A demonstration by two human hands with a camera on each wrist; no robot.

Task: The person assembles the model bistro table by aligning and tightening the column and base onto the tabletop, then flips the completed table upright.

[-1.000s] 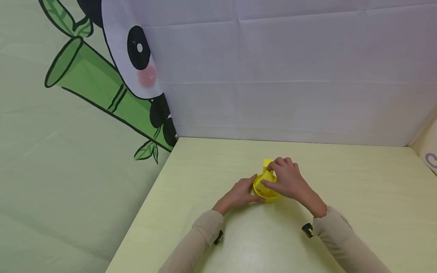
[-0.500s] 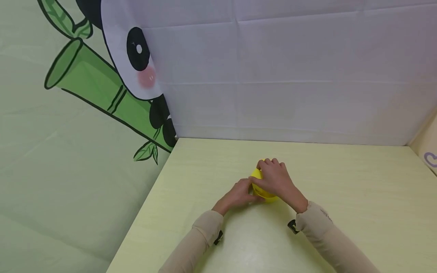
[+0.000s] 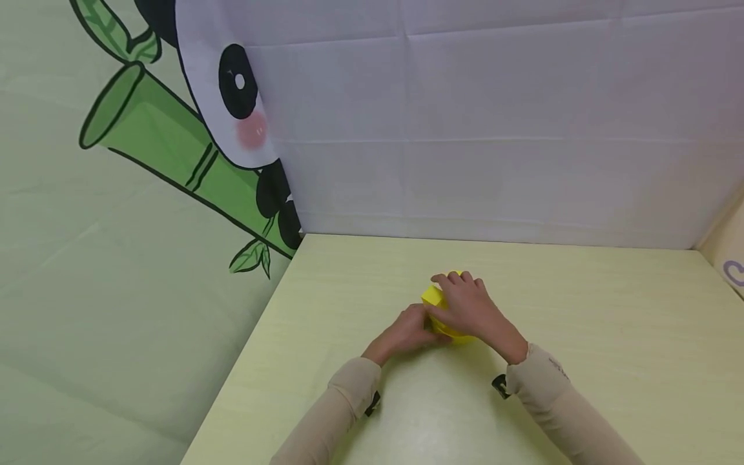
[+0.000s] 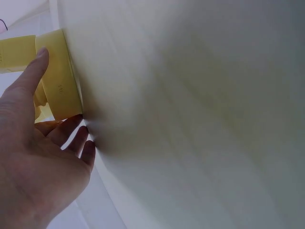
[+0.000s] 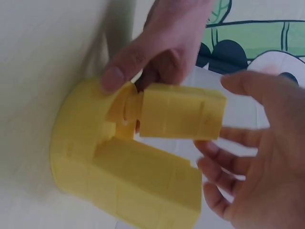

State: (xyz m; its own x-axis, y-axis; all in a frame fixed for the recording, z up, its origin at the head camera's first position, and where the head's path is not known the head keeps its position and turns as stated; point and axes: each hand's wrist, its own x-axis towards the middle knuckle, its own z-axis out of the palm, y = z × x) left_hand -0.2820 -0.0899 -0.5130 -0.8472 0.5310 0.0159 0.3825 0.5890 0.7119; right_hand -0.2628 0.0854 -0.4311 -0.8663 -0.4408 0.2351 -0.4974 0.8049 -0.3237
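My left hand (image 3: pixel 403 332) grips a low, round yellow container (image 5: pixel 71 143) standing on the table, its thumb lying over the wall in the left wrist view. Two rectangular yellow blocks rise from the container. One block (image 5: pixel 183 112) stands near the left thumb; the other block (image 5: pixel 147 183) leans outward beside it. My right hand (image 3: pixel 467 307) is over the container, thumb and fingers spread loosely about the end of the first block. In the right wrist view its fingertips are right at that block's edge, and the thumb stands off its corner. From the head, the right hand hides most of the container.
The pale wooden table (image 3: pixel 610 323) extends around the hands. Behind it hangs a whitish cloth backdrop (image 3: pixel 494 129), and to the left a green cloth (image 3: pixel 116 290) with a panda and bamboo print. A dark wrist device (image 3: pixel 500 386) sits at the right cuff.
My right hand has moved left with the block, which now stands near the left thumb, and its fingers have loosened from it. My left hand has stayed on the container.
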